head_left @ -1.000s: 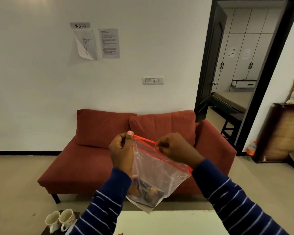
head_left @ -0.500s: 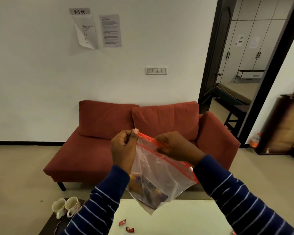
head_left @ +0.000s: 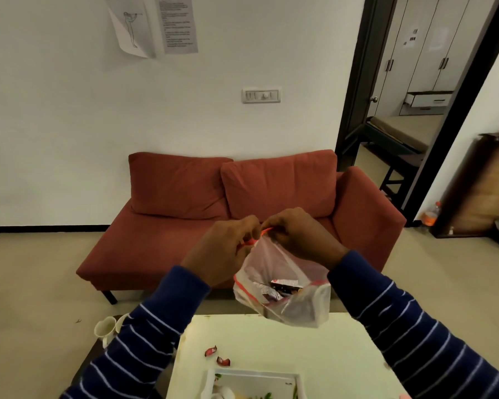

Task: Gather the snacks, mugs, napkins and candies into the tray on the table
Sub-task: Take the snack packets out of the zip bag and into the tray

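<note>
A clear zip bag (head_left: 288, 295) with a red seal strip hangs above the far edge of the pale table (head_left: 314, 355). Wrapped snacks (head_left: 283, 287) show inside it. My left hand (head_left: 222, 249) and my right hand (head_left: 297, 234) both pinch the bag's red top, close together. Two red-wrapped candies (head_left: 217, 355) lie loose on the table. A white tray (head_left: 254, 380) with some items in it sits at the bottom edge. Two white mugs (head_left: 107, 329) stand on a dark low surface to the left, partly hidden by my left sleeve.
A red sofa (head_left: 242, 214) stands against the white wall behind the table. An open doorway (head_left: 415, 110) is at the right, with a dark wooden cabinet (head_left: 478, 185) and an orange bottle (head_left: 431, 216) on the floor beside it.
The view has tilted down, bringing the tray and more of the table into sight. My hands have moved closer together on the bag's top, and the bag now sags lower over the table.
</note>
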### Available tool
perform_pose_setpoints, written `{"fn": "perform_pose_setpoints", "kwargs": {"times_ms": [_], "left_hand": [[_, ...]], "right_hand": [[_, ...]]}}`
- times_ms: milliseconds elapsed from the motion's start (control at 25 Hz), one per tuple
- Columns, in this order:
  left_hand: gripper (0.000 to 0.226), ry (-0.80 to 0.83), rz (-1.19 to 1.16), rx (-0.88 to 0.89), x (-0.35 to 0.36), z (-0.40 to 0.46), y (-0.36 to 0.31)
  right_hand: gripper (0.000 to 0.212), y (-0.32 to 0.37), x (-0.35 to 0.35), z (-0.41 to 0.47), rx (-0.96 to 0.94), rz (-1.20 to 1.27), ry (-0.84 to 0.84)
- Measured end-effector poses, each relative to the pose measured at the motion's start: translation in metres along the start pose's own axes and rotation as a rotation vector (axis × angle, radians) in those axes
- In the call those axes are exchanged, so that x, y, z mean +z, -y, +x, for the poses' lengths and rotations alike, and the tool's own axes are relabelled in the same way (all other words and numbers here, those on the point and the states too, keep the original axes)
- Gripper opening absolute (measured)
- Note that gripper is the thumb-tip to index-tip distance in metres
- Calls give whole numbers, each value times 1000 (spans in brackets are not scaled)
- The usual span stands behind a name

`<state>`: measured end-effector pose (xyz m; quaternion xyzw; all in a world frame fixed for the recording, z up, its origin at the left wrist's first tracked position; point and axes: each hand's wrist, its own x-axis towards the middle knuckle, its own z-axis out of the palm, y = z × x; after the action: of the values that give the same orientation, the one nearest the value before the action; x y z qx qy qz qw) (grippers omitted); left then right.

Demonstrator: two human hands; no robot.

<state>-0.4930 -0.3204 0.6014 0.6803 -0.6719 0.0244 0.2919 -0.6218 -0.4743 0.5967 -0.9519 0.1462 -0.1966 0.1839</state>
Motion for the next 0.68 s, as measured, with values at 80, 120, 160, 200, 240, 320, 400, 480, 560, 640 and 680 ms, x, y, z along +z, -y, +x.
{"fn": "perform_pose_setpoints", "kwargs": {"times_ms": [80,120,160,200,240,320,400,480,560,640,680], "left_hand": [[19,56,63,24,7,2,-1],[21,81,78,17,11,2,-3],[20,93,90,2,14,3,-5],[20,96,97,-16,18,4,-7],[21,94,100,-42,21,5,-9],[28,85,80,-110,25,8,-12],[32,92,87,-172,28,11,-13],[30,128,127,-219,31,9,-14],[28,158,149,-254,34,5,-17],[31,176,121,-272,36,1,-21],[31,181,105,-275,37,0,-23]], "right_hand": [[20,-1,-1,-5,33,-41,-6],[20,-2,-1,-7,46,-46,-3],[19,-3,-2,-9,58,-48,1],[19,-5,-1,-11,69,-46,2],[18,-7,-1,-14,79,-38,-4],[14,-7,0,-21,83,-14,-67],[10,-1,3,-33,40,50,-233],[7,11,6,-45,-36,162,-332],[7,15,16,-52,-78,179,-184],[14,14,32,-54,-71,104,104],[17,13,41,-55,-51,58,200]]}}
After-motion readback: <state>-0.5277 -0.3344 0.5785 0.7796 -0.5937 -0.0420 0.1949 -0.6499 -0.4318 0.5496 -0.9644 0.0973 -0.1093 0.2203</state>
